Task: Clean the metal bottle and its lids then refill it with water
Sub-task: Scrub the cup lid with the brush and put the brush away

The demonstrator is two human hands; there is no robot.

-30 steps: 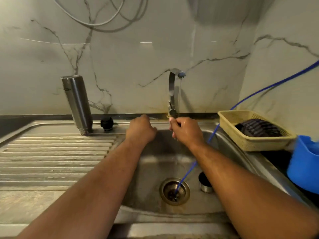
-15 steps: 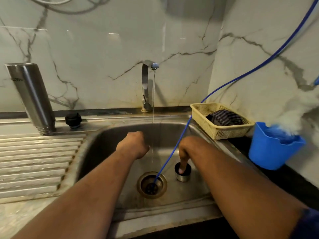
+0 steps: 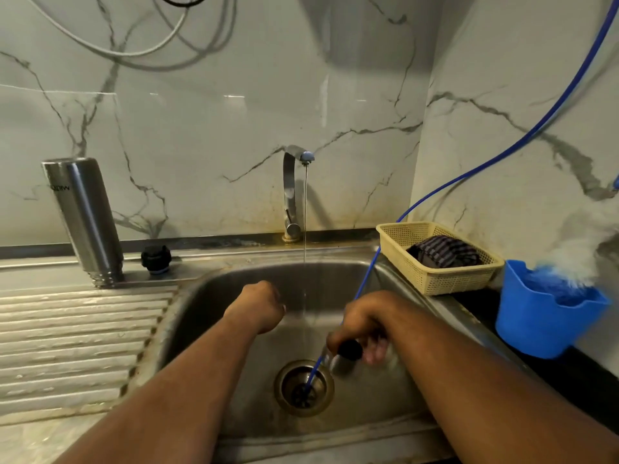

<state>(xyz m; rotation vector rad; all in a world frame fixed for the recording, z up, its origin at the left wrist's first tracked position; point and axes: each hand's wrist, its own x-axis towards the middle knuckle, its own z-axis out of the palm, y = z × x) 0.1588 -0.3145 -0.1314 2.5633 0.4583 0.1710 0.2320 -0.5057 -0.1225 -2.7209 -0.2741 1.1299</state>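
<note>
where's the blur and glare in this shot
Head view: motion blur smears the right hand and the lid it grips; the bottle and tap are sharp; glare streaks cross the wall tiles; the wide lens leans the bottle outward.

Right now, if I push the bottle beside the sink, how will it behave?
The bottle stands tall on its narrow neck, so it probably tips easily. Its smooth steel may be slippery if wet. Being round, it would likely roll once down.

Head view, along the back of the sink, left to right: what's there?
metal bottle → black lid → tap → yellow basket → blue bucket
</note>
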